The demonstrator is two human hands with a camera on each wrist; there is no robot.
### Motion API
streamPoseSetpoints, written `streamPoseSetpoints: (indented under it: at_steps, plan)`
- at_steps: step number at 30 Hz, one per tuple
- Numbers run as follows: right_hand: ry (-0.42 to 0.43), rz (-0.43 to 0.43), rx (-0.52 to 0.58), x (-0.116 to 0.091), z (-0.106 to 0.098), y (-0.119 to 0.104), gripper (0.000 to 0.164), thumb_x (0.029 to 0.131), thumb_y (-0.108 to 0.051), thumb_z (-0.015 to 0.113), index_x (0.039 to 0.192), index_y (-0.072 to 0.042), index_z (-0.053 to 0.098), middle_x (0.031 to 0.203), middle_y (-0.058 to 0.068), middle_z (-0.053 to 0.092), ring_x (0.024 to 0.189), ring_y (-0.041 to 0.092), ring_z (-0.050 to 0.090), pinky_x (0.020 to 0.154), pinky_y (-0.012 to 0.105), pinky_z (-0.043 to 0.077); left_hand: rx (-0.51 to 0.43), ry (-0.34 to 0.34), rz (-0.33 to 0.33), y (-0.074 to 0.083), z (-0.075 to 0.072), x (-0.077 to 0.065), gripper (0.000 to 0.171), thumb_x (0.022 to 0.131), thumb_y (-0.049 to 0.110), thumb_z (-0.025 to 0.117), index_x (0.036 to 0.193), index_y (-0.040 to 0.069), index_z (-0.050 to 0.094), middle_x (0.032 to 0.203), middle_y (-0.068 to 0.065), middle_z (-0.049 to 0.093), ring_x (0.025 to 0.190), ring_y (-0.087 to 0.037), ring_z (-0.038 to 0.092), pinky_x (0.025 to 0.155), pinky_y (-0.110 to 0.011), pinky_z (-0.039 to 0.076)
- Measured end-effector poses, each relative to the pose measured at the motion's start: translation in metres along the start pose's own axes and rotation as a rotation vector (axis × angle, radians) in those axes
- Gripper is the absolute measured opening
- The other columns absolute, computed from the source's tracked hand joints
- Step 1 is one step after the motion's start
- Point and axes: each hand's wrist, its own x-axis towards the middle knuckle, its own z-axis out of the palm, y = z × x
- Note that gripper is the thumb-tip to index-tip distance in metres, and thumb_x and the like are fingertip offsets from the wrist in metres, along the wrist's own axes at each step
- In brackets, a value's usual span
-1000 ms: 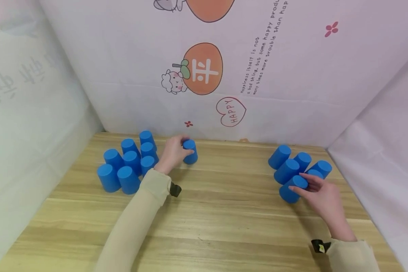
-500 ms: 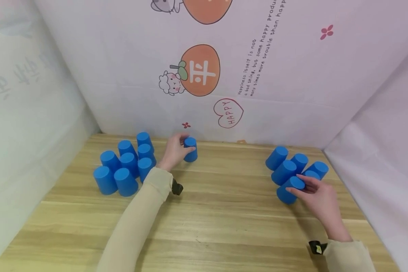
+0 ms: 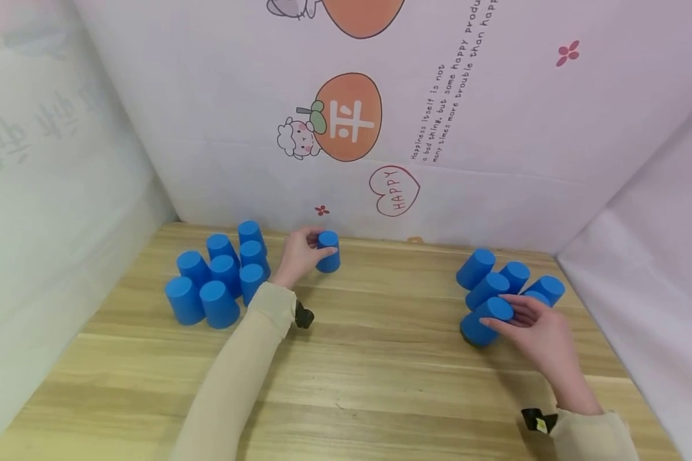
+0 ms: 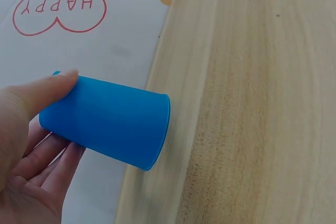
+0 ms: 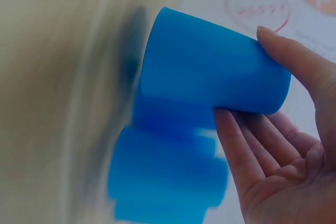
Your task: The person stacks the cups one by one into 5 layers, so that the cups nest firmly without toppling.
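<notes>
- Grip of the right hand (image 3: 548,336) is clamped on one blue cup, the right cup (image 3: 484,323): its thumb presses one side and its fingers the other, near the narrow end.
- The right cup is over the right half of the worktop (image 3: 357,365), its wide end down. Since half a second ago it has moved slightly toward the left edge; in the right wrist view a shadow (image 5: 131,51) lies apart from its rim, so I judge that it is now lifted and looks a little tilted.
- The left hand (image 3: 298,257) also pinches a cup, the left cup (image 3: 329,253), between thumb and fingers, near the back edge, left of its middle. Compared with one second ago, this cup appears slightly higher in the head view; whether its rim touches the worktop, I cannot tell.
- For the work in hand, this seems to mean that the right cup is coming away from its neighbours, while the left cup is already well separated.
- The right group (image 3: 487,291), five cups visible, stands toward the back right corner, unchanged in place.
- The left group (image 3: 225,275), eight cups visible, stands toward the back left corner, also unchanged.
- Behind the back edge rises a printed backdrop (image 3: 484,186).
</notes>
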Motion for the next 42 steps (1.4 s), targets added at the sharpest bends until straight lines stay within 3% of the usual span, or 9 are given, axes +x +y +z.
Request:
streamPoseSetpoints:
  at_steps: [5, 7, 13, 23, 33, 42]
  plan:
    - [-0.013, -0.070, 0.068, 0.000, 0.011, -0.028, 0.066, 0.082, -0.042, 0.086, 0.132, -0.005, 0.065, 0.123, 0.017, 0.068, 0.101, 0.012, 0.069, 0.076, 0.011, 0.052, 0.009, -0.002, -0.009, 0.000, -0.001, 0.001, 0.055, 0.086, 0.022, 0.086, 0.132, 0.001, 0.064, 0.121, -0.016, 0.068, 0.109, -0.029, 0.066, 0.095, -0.042, 0.055]
    - [-0.024, -0.094, 0.090, 0.002, 0.017, -0.037, 0.064, 0.082, -0.042, 0.086, 0.131, -0.007, 0.066, 0.122, 0.013, 0.069, 0.099, 0.007, 0.068, 0.078, 0.013, 0.053, 0.006, -0.003, -0.018, 0.000, -0.002, 0.000, 0.055, 0.086, 0.022, 0.086, 0.132, 0.002, 0.064, 0.121, -0.016, 0.068, 0.109, -0.028, 0.067, 0.095, -0.041, 0.055]
    - [-0.056, -0.155, 0.123, 0.011, 0.041, -0.054, 0.062, 0.081, -0.042, 0.087, 0.130, -0.010, 0.067, 0.120, 0.008, 0.071, 0.104, 0.021, 0.070, 0.084, 0.024, 0.057, 0.009, -0.006, -0.018, 0.000, -0.003, 0.000, 0.054, 0.086, 0.022, 0.086, 0.130, 0.002, 0.065, 0.120, -0.015, 0.068, 0.108, -0.028, 0.067, 0.094, -0.041, 0.056]
    - [-0.116, -0.253, 0.175, 0.041, 0.080, -0.085, 0.063, 0.078, -0.044, 0.088, 0.129, -0.014, 0.066, 0.116, 0.003, 0.073, 0.104, 0.022, 0.070, 0.088, 0.044, 0.058, 0.024, -0.002, -0.031, -0.002, -0.002, -0.001, 0.052, 0.086, 0.024, 0.086, 0.128, 0.003, 0.066, 0.120, -0.014, 0.068, 0.108, -0.028, 0.067, 0.094, -0.042, 0.055]
    - [-0.113, -0.294, 0.133, 0.076, 0.106, -0.125, 0.053, 0.079, -0.037, 0.090, 0.120, -0.014, 0.066, 0.112, 0.005, 0.074, 0.101, 0.026, 0.071, 0.087, 0.045, 0.058, 0.010, -0.009, -0.028, -0.001, -0.002, 0.000, 0.054, 0.085, 0.024, 0.086, 0.130, 0.003, 0.066, 0.120, -0.014, 0.069, 0.109, -0.027, 0.067, 0.094, -0.041, 0.055]
    - [-0.107, -0.290, 0.222, 0.116, 0.125, -0.150, 0.059, 0.081, -0.033, 0.089, 0.130, -0.010, 0.066, 0.123, 0.007, 0.070, 0.109, 0.022, 0.067, 0.093, 0.040, 0.056, 0.011, -0.018, -0.020, 0.001, -0.003, 0.001, 0.054, 0.086, 0.023, 0.086, 0.131, 0.004, 0.065, 0.121, -0.014, 0.068, 0.110, -0.027, 0.067, 0.094, -0.040, 0.056]
